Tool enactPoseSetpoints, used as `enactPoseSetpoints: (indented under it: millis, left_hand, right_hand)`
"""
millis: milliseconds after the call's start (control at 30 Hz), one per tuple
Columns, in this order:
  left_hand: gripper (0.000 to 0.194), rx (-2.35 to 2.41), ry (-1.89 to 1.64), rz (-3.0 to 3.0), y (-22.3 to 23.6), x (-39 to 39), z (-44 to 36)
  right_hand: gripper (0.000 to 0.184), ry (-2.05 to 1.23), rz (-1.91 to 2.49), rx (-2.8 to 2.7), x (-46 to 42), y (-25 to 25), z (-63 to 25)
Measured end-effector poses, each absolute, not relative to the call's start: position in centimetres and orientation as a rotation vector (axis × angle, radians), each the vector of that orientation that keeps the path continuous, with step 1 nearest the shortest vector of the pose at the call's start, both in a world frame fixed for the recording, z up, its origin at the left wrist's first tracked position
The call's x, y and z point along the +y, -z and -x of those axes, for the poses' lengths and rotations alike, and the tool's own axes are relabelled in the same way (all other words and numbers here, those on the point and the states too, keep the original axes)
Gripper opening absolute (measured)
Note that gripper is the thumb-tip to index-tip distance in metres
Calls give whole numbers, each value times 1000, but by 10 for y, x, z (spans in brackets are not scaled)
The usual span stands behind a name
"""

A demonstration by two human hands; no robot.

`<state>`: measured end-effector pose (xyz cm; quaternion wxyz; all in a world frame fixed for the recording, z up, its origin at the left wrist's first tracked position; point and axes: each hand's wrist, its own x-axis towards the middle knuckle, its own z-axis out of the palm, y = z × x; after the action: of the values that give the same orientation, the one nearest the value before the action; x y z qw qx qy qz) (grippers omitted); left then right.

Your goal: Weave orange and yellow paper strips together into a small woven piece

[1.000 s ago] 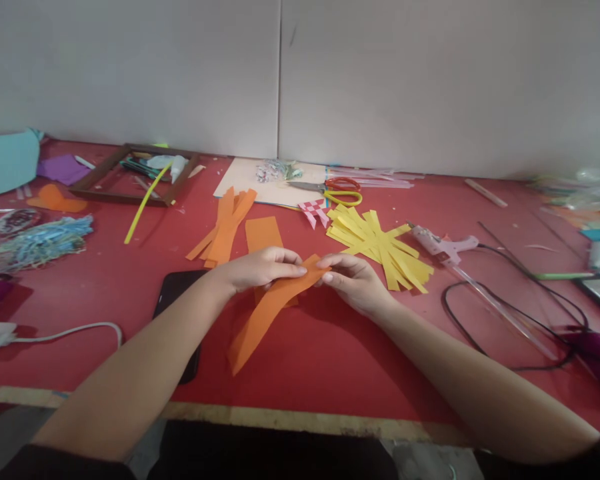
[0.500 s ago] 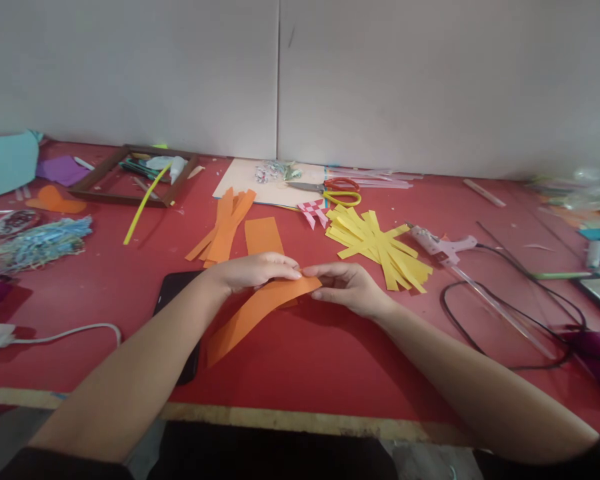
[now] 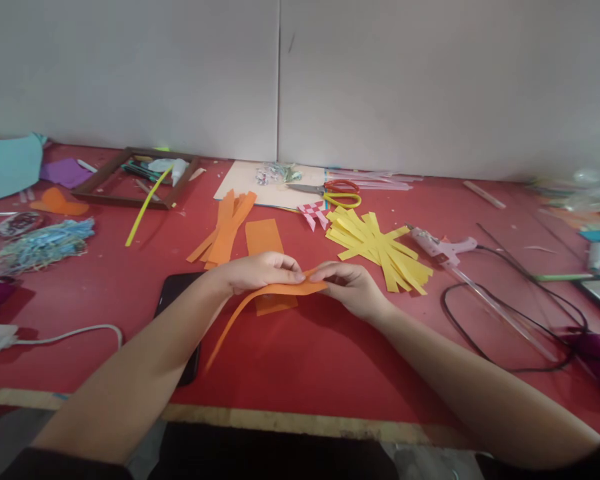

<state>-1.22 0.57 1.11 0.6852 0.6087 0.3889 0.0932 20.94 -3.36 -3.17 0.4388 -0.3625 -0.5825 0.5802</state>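
Note:
Between my two hands runs an orange paper strip (image 3: 245, 301), raised above the red table and seen nearly edge-on, its free end curving down to the left. My left hand (image 3: 263, 272) pinches it near the right end, thumb on top. My right hand (image 3: 353, 288) grips the end itself between thumb and fingers. Beneath lies a wider orange paper piece (image 3: 265, 237), partly covered by my left hand. A bundle of orange strips (image 3: 227, 227) is behind my left hand, and a pile of yellow strips (image 3: 380, 247) lies beyond my right hand.
Scissors (image 3: 330, 191) rest on a pale sheet (image 3: 240, 180) at the back, near a pink checked paper piece (image 3: 314, 213). A glue gun (image 3: 443, 248) with a looping black cord is on the right. A phone (image 3: 177, 290) sits under my left forearm; a brown frame (image 3: 105, 198) stands back left.
The orange strip has turned from showing its broad face to nearly edge-on, its free end swinging left. My right hand has shifted slightly left and down, closer to my left hand.

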Motion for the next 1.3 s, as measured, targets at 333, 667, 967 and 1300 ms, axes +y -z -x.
enactPoseSetpoints:
  millis: [333, 667, 967, 1300]
  left_hand:
    - [38, 858, -210, -1431, -15, 5, 12]
    - [43, 919, -226, -1477, -19, 3, 11]
    - [35, 853, -206, -1460, -14, 2, 10]
    - [27, 759, -143, -1386, -9, 1, 5]
  right_hand:
    - [16, -1436, 970, -1474, -32, 29, -213]
    - [13, -1378, 921, -1338, -31, 37, -211]
    - [21, -1464, 986, -1207, -30, 39, -211]
    - [24, -1461, 939, -1167, -32, 33, -207]
